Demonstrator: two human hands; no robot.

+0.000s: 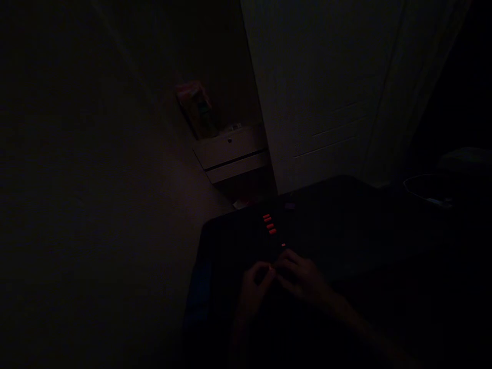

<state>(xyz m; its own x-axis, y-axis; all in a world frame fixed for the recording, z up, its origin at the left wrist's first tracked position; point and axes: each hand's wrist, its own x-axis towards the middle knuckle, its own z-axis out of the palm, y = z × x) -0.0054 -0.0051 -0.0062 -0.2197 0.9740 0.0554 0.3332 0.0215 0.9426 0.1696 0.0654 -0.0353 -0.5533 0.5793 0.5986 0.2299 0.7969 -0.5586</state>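
The dark surface (346, 225) stretches toward two o'clock of the hands, its edges at ten and twelve. The right hand (302, 277) and left hand (254, 288) meet with fingertips bunched narrow; whether they grip anything, one cannot tell. Four red strips (270, 226) lie at twelve, a smaller red piece (283, 245) nearer.

Left hand (254, 288) and right hand (303, 277) both bare. Right forearm (351, 313) bare too, long, narrowing at wrist. Left forearm (242, 320) mostly lost in dark.
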